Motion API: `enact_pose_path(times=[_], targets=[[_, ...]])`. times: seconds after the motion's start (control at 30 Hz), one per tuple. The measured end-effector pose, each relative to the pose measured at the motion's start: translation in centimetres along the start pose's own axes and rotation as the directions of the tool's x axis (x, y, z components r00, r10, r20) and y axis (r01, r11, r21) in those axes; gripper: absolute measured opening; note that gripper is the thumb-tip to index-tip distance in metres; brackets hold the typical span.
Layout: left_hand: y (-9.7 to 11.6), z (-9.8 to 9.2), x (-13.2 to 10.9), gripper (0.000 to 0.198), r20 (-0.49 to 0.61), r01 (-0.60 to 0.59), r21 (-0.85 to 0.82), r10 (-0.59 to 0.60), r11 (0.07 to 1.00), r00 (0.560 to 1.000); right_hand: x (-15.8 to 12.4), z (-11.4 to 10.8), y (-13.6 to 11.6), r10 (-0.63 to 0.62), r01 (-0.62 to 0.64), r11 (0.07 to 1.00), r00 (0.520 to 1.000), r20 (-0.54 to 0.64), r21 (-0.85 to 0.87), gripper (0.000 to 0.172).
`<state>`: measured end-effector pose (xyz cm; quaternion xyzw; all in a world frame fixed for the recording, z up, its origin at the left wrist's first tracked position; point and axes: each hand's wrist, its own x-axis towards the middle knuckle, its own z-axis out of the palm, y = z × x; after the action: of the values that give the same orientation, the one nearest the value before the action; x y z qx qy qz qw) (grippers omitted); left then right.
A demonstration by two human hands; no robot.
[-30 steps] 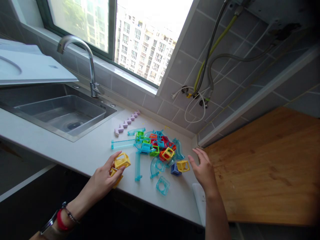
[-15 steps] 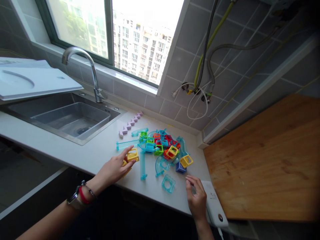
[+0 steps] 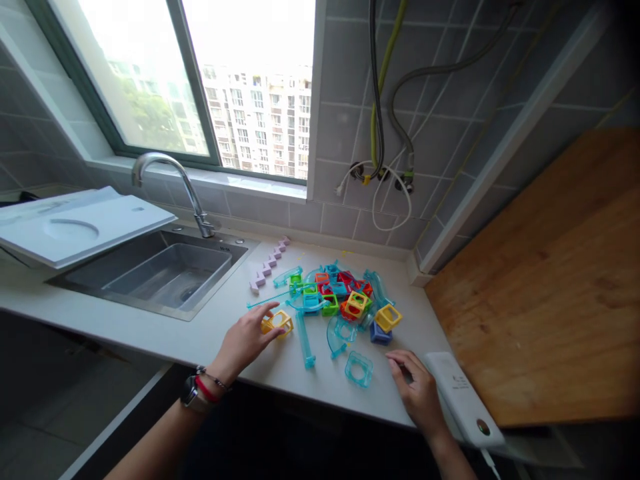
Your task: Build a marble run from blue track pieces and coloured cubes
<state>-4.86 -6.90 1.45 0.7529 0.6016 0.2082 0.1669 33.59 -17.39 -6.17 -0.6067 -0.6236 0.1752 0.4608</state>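
Note:
My left hand [image 3: 246, 340] has its thumb and fingers around a yellow open-sided cube block [image 3: 283, 323] on the left of the counter. More yellow plastic shows behind the fingers, partly hidden. My right hand [image 3: 416, 390] rests near the counter's front edge with fingers curled together and nothing visible in them. Nearest to it are a blue block [image 3: 381, 334] with a yellow block [image 3: 388, 318] on top, and a clear teal square piece [image 3: 359, 369]. Between the hands lie a straight teal track [image 3: 305, 340], a curved teal piece [image 3: 336, 339] and a heap of coloured blocks [image 3: 330, 305].
A row of lilac zigzag pieces [image 3: 270, 264] lies behind the heap. At left are the sink [image 3: 170, 310], faucet [image 3: 193, 190] and a white panel [image 3: 90, 223]. A white corded device [image 3: 465, 400] and a wooden board [image 3: 545, 287] stand at right.
The view has shifted, so the counter sits lower and further right. My left hand stays at the yellow block, which has turned slightly. My right hand remains curled by the front edge.

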Motion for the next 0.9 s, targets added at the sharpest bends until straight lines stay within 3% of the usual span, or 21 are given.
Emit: enact_pose_path(times=[0.07, 0.17, 0.27, 0.37, 0.47, 0.6, 0.7, 0.8, 0.9], targets=[[0.3, -0.3, 0.7, 0.045, 0.037, -0.006, 0.131, 0.001, 0.991, 0.999, 0.0, 0.0, 0.0, 0.004, -0.004, 1.0, 1.0, 0.002, 0.005, 0.029], [0.7, -0.8, 1.8, 0.048, 0.173, -0.057, 0.305, 0.003, 0.951, 0.985, -0.1, 0.0, -0.1, 0.012, -0.012, 1.0, 1.0, 0.005, 0.001, 0.03], [1.0, -1.2, 2.4, 0.07, 0.3, -0.132, 0.434, -0.005, 0.891, 0.954, -0.1, 0.1, -0.2, 0.016, -0.016, 1.0, 1.0, 0.022, -0.01, 0.029], [1.0, -1.9, 2.3, 0.099, 0.417, -0.205, 0.454, -0.003, 0.867, 0.909, -0.2, 0.3, -0.2, 0.026, -0.026, 1.0, 0.999, 0.035, -0.013, 0.028], [0.7, -3.6, 2.5, 0.097, 0.347, -0.176, 0.411, 0.025, 0.895, 0.938, -0.2, 0.4, 0.0, 0.045, -0.045, 0.999, 0.998, 0.054, -0.003, 0.027], [0.5, -6.9, 3.8, 0.059, 0.265, -0.146, 0.214, 0.087, 0.966, 0.96, -0.2, 0.5, 0.2, 0.031, -0.031, 1.0, 0.996, 0.084, 0.002, 0.027], [1.0, -8.2, 5.4, 0.051, 0.197, -0.176, 0.063, 0.161, 0.982, 0.967, -0.1, 0.6, 0.2, 0.018, -0.018, 1.0, 0.995, 0.101, -0.004, 0.027], [2.4, -7.7, 7.7, 0.047, 0.089, -0.297, 0.036, 0.293, 0.954, 0.952, -0.1, 0.6, 0.2, 0.032, -0.03, 0.999, 0.994, 0.104, -0.018, 0.027], [4.4, -5.9, 11.2, 0.042, 0.078, -0.421, 0.038, 0.417, 0.906, 0.905, 0.0, 0.6, 0.0, 0.047, -0.043, 0.998, 0.992, 0.118, -0.034, 0.027]])
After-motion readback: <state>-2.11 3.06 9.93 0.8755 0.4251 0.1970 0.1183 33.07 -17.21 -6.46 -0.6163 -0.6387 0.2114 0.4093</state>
